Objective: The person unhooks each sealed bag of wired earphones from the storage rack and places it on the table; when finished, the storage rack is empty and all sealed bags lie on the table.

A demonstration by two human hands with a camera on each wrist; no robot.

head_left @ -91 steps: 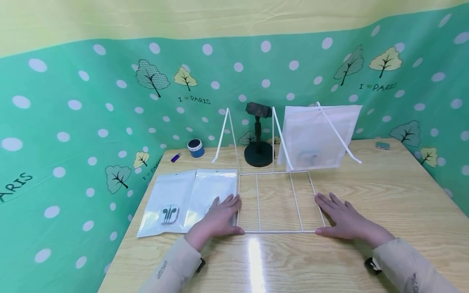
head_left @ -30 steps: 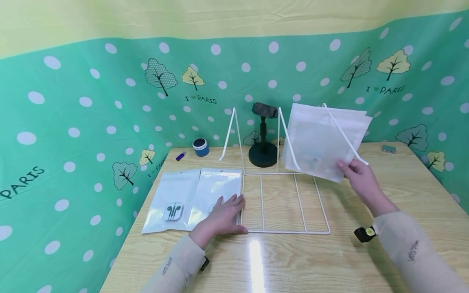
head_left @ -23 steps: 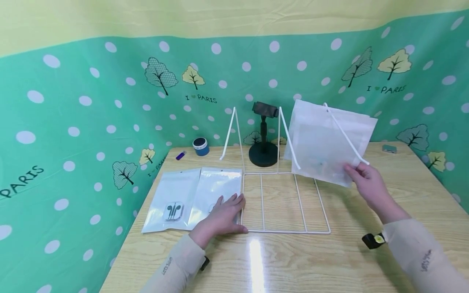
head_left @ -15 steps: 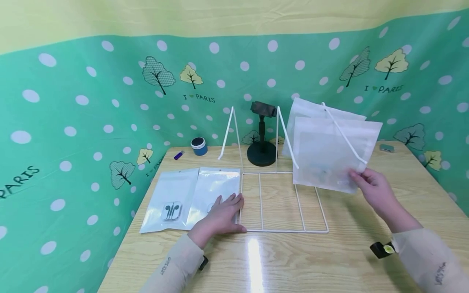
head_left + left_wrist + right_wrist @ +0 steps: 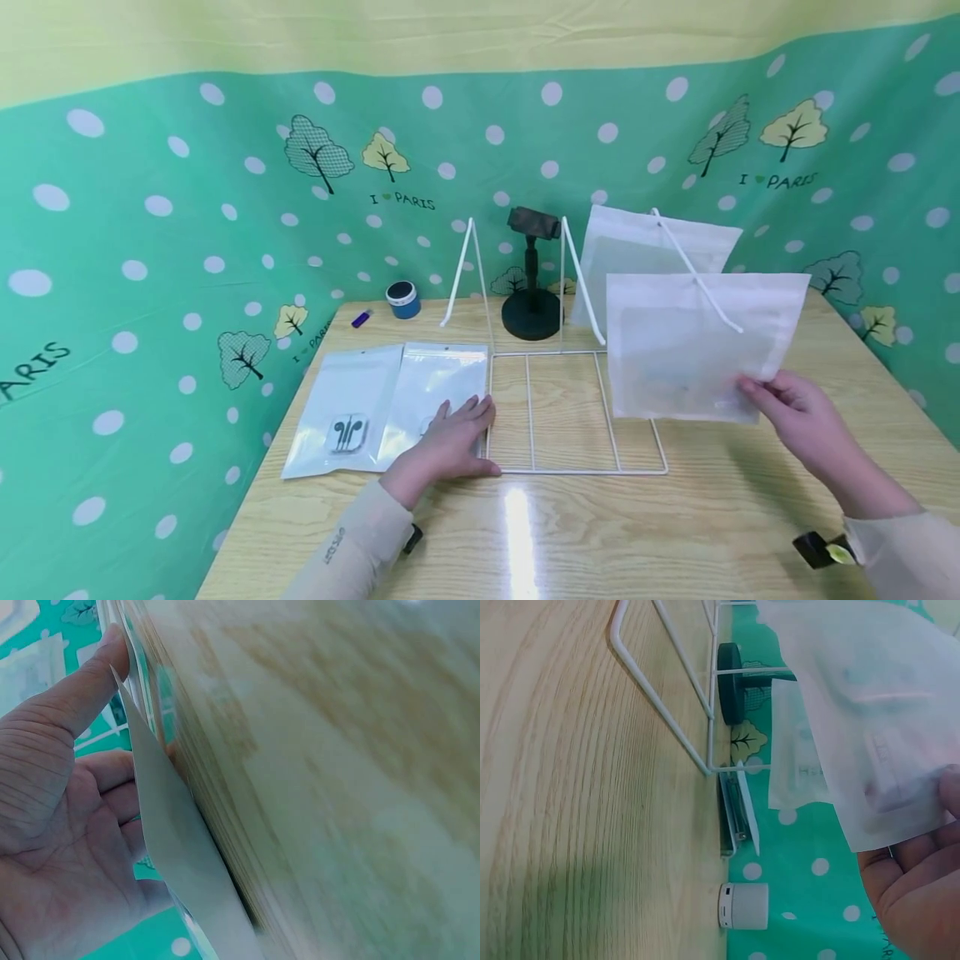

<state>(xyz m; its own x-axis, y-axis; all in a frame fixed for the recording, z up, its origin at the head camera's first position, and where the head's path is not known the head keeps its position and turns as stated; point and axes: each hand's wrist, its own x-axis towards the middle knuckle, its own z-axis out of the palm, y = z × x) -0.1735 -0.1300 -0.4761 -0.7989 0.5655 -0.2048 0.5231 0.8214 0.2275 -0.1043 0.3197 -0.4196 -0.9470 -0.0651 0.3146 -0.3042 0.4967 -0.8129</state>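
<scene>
1. Green polka-dot backdrop (image 5: 225, 225) behind a wooden tabletop (image 5: 637, 533).
2. Right hand (image 5: 806, 417), grip clamped, pinches a white pouch (image 5: 690, 358) by its lower right corner over the wire rack (image 5: 570, 472).
3. The pouch is upright, appearing longer side-to-side.
4. Left hand (image 5: 447, 446), fingers apart, rests at the rack's left edge.

Your cloth (image 5: 247, 212) reads "I PARIS", small green heart in the gap, once upper left, once upper right. Same line runs small and slanted lower left; "ARIS" is cut off at the left edge. Your left sleeve (image 5: 358, 533) has lettering, too blurred to read. Right wrist view: print on your hanging pouch (image 5: 786, 742), probably an "H"; rest illegible.
</scene>
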